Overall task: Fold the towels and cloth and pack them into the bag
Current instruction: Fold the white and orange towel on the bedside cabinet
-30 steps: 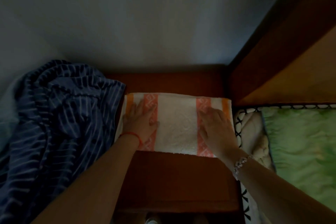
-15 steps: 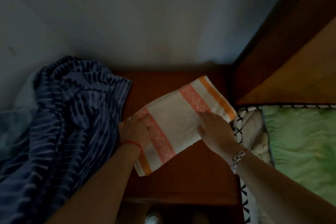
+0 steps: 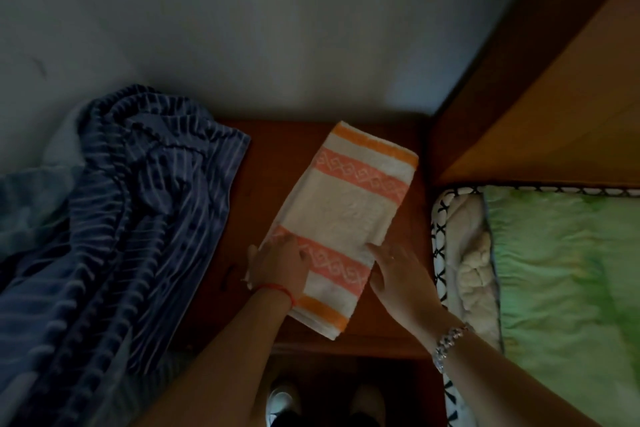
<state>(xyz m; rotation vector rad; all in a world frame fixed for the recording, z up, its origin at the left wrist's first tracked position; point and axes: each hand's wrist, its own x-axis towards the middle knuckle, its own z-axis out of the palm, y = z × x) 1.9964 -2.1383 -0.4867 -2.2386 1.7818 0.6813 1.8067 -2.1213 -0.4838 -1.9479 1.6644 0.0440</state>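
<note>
1. The towel (image 3: 346,218), folded into a narrow oblong, lies flat on the wooden surface (image 3: 277,156). Its long axis runs away from the person, with the far end leaning a little right.
2. Both grips sit at its near end, so nearly all its length lies beyond them.
3. The left grip (image 3: 277,267) lies over the near-left edge; in the dim light I cannot tell whether its fingers curl under.
4. The right grip (image 3: 398,274) touches the near-right edge with fairly straight fingers, holding nothing.
5. Neither grip looks nearer, so a lengthwise fold probably needs both.
6. Count: one towel; one blue striped cloth (image 3: 121,218), heaped left of the left grip and apart from the towel; two grips; no bag in view.
</note>
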